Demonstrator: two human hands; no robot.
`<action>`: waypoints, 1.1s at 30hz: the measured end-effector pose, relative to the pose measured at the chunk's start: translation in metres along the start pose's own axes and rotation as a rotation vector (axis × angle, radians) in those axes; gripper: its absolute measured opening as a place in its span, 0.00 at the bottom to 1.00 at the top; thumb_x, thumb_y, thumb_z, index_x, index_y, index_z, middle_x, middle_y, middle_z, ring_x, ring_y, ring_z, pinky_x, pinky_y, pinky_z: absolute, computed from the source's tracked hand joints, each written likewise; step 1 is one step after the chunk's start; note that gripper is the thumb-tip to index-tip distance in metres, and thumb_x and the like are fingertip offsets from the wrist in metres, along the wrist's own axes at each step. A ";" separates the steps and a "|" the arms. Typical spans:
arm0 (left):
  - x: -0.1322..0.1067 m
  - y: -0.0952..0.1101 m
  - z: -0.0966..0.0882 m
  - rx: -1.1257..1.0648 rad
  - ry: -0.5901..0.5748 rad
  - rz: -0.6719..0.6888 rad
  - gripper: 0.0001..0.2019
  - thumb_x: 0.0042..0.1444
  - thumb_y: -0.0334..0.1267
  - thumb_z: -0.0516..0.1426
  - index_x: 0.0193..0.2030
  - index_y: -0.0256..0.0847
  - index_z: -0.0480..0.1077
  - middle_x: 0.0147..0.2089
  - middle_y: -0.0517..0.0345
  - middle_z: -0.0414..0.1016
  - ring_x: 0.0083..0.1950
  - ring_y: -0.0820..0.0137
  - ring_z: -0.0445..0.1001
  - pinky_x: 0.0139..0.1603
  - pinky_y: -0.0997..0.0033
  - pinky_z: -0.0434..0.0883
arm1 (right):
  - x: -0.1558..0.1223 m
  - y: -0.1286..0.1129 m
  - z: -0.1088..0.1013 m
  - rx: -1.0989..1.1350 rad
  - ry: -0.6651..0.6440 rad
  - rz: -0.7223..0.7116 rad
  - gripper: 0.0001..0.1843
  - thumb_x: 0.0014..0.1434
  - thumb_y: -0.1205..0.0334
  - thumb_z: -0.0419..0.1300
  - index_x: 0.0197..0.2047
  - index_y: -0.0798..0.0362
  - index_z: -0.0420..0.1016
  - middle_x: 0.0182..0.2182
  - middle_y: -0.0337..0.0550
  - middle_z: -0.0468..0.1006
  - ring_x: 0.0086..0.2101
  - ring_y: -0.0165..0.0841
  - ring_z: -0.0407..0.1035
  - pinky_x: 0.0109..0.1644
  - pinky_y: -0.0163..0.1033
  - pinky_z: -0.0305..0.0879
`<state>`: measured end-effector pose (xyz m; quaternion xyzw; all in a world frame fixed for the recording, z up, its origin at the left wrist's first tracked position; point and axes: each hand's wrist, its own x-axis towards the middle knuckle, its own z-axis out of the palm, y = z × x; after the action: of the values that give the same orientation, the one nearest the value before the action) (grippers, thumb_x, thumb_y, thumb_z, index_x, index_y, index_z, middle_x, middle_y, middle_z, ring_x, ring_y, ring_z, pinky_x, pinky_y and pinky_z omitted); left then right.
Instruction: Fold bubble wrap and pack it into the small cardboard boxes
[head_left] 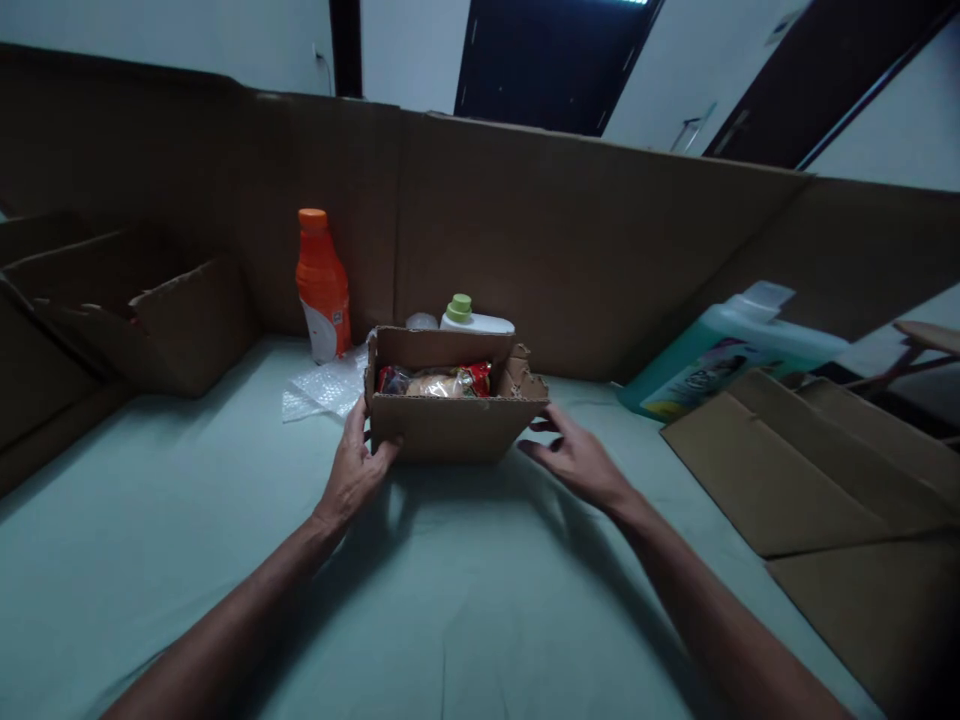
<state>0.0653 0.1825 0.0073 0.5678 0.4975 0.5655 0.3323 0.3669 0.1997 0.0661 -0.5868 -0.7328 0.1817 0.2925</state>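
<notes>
A small open cardboard box [450, 428] stands in the middle of the cloth-covered surface, its rear right edge ragged. Inside lie clear and red plastic packets [442, 383]; their lower parts are hidden by the front wall. My left hand [356, 465] grips the box's left end, thumb on the front face and fingers round the side. At the right end is my right hand [577, 460], thumb and fingers apart and close to the corner; whether the fingertips touch the cardboard is hard to tell.
Behind the box are a white bottle with a green cap [478, 318], an orange bottle [324, 290] and bubble wrap [326, 388]. A jug of green liquid [720, 350] leans at right beside folded cardboard [780, 470]. Another carton [187, 330] stands left. Tall cardboard walls [555, 240] close the back.
</notes>
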 end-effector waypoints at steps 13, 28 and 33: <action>-0.063 0.052 0.032 -0.047 -0.157 0.034 0.27 0.59 0.40 0.57 0.66 0.44 0.62 0.59 0.46 0.73 0.62 0.58 0.71 0.62 0.53 0.71 | -0.108 -0.001 -0.024 0.029 0.274 0.130 0.13 0.57 0.49 0.60 0.36 0.51 0.72 0.28 0.44 0.80 0.25 0.37 0.72 0.26 0.39 0.67; -0.099 0.030 0.018 0.148 -0.233 -0.057 0.15 0.61 0.44 0.56 0.52 0.41 0.67 0.45 0.53 0.77 0.42 0.65 0.76 0.35 0.72 0.73 | -0.161 -0.003 0.002 0.045 0.278 0.029 0.07 0.61 0.59 0.56 0.40 0.51 0.71 0.34 0.46 0.79 0.33 0.39 0.72 0.38 0.42 0.71; -0.051 0.039 0.134 0.180 -0.490 0.113 0.19 0.59 0.34 0.54 0.58 0.41 0.65 0.51 0.51 0.76 0.47 0.64 0.76 0.42 0.67 0.75 | -0.201 0.066 -0.038 -0.162 0.483 0.230 0.13 0.63 0.53 0.55 0.43 0.53 0.71 0.38 0.50 0.80 0.38 0.42 0.74 0.43 0.45 0.71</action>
<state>0.2095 0.1480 0.0090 0.7418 0.4180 0.3823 0.3591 0.4692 0.0183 0.0120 -0.7139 -0.5827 0.0093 0.3882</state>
